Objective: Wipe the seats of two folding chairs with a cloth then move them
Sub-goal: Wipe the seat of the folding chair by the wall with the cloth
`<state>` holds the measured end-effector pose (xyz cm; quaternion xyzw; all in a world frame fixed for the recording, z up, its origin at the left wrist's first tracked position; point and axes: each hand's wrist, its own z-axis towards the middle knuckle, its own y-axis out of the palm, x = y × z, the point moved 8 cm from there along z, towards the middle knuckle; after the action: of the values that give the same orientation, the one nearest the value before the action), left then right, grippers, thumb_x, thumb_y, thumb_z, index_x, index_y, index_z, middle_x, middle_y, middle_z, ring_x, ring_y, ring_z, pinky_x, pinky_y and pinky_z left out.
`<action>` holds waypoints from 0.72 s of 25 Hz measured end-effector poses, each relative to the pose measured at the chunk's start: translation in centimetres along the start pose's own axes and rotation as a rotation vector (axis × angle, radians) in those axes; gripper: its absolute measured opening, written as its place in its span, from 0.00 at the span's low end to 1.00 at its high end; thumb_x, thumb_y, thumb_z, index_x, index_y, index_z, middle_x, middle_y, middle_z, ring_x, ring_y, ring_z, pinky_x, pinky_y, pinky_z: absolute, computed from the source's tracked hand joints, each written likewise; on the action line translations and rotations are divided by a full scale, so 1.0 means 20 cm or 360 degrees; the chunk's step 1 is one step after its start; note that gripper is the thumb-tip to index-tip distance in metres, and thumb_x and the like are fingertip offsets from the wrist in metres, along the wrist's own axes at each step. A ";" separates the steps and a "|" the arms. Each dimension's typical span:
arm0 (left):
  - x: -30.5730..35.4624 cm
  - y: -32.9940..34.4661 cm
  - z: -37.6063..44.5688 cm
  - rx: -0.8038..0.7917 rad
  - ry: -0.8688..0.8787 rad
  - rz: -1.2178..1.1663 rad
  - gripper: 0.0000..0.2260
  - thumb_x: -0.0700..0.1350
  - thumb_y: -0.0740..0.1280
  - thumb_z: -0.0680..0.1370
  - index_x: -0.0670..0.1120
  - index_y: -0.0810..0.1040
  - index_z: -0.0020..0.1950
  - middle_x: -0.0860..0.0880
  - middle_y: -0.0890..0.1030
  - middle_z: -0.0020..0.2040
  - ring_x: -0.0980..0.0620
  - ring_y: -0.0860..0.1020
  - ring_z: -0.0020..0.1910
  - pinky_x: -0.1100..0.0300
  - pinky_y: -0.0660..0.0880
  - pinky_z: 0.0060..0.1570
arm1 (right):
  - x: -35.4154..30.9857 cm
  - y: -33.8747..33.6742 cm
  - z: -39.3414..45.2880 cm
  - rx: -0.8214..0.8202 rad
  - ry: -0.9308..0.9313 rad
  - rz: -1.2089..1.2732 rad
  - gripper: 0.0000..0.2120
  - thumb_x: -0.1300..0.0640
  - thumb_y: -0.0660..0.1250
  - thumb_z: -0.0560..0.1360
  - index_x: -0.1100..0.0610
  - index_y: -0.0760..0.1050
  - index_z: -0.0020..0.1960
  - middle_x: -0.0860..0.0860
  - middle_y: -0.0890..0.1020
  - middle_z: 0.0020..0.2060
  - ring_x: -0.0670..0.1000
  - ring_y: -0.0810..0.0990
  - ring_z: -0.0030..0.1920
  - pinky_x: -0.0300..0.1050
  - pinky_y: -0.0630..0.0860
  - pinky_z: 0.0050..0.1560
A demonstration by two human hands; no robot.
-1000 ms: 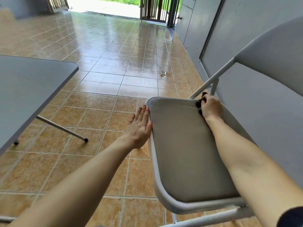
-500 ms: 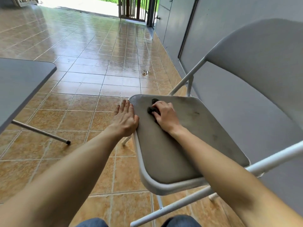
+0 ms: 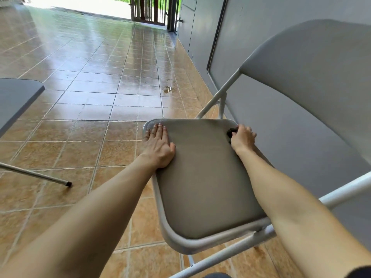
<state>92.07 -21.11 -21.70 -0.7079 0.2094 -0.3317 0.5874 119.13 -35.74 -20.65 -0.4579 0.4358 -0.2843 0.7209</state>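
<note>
Glossy brown tiled floor (image 3: 84, 101). Folding chair (image 3: 313, 81) beside grey wall: white tube frame, grey rounded backrest, padded grey-beige seat (image 3: 204, 177), smooth. Left hand (image 3: 158, 145) flat, fingers straight, on seat's left edge. Right hand (image 3: 243, 138) bunches small dark cloth (image 3: 231, 133) at far right corner.

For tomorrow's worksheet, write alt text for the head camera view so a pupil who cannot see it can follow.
A person wipes the grey seat of a folding chair: the right hand grips a dark cloth at the seat's far right corner, while the left hand lies flat on its left edge. Brown floor tiles and a grey table's corner lie to the left.
</note>
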 end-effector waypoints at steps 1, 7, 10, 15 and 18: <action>0.00 0.00 0.01 0.0012 0.0002 0.0004 0.30 0.53 0.46 0.80 0.41 0.43 0.79 0.45 0.42 0.80 0.50 0.40 0.79 0.53 0.38 0.77 | -0.15 0.05 -0.03 -0.0054 -0.0155 0.0105 0.13 0.57 0.61 0.78 0.60 0.73 0.61 0.62 0.74 0.62 0.64 0.69 0.61 0.54 0.68 0.63; -0.01 -0.01 0.02 0.0035 0.0028 0.0016 0.30 0.54 0.47 0.81 0.42 0.44 0.79 0.45 0.42 0.80 0.51 0.41 0.79 0.54 0.39 0.77 | -0.62 0.11 -0.28 -0.0332 -0.1217 0.0404 0.08 0.59 0.69 0.73 0.57 0.78 0.52 0.54 0.81 0.54 0.59 0.75 0.54 0.50 0.71 0.61; 0.00 0.00 0.02 0.0035 0.0047 0.0018 0.30 0.54 0.46 0.81 0.42 0.43 0.79 0.45 0.42 0.80 0.51 0.40 0.79 0.54 0.39 0.77 | -0.32 0.08 0.03 -0.0137 -0.0897 0.0093 0.09 0.60 0.65 0.75 0.58 0.76 0.55 0.56 0.80 0.57 0.62 0.73 0.57 0.50 0.68 0.60; 0.00 0.00 0.03 0.0077 0.0037 0.0040 0.30 0.54 0.46 0.80 0.42 0.44 0.79 0.46 0.43 0.80 0.51 0.41 0.79 0.54 0.40 0.77 | -0.02 0.09 0.35 -0.0023 -0.0162 -0.0099 0.12 0.59 0.58 0.79 0.60 0.74 0.59 0.61 0.77 0.60 0.64 0.69 0.61 0.52 0.67 0.61; -0.01 -0.01 0.03 0.0088 0.0032 0.0051 0.30 0.53 0.45 0.81 0.42 0.44 0.79 0.46 0.43 0.80 0.51 0.41 0.79 0.54 0.40 0.77 | -0.37 0.17 0.27 -0.0203 -0.0573 0.0204 0.09 0.59 0.62 0.77 0.58 0.75 0.55 0.59 0.80 0.55 0.63 0.73 0.59 0.54 0.72 0.61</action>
<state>92.42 -20.55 -21.68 -0.6846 0.2174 -0.3351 0.6097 120.57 -26.13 -19.93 -0.5174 0.3453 -0.1230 0.7733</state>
